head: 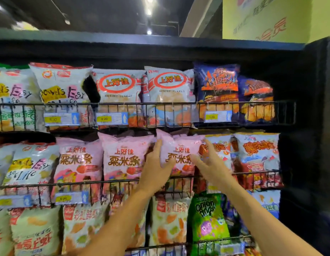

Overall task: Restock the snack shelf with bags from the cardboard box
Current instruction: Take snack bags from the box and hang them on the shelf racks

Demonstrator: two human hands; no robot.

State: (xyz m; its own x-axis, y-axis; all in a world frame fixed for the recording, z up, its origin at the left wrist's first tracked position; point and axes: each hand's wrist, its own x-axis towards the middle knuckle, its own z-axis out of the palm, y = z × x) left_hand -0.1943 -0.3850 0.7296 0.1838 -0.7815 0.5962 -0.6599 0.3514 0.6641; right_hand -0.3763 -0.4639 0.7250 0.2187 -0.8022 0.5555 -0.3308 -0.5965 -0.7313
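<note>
Our left hand pinches the left edge of the pink plastic snack bag, upright behind the middle black wire shelf rail; our right hand, fingers spread and blurred, meets its right edge, grip unclear.

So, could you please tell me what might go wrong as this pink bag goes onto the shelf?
The pink bag, gripped by the left hand, stands tilted and high above the wire rail; released now, it might tip forward. The right hand crowds the red-and-white bag beside it and could dislodge it. Forcing it into that tight gap may crush the snacks.
</note>
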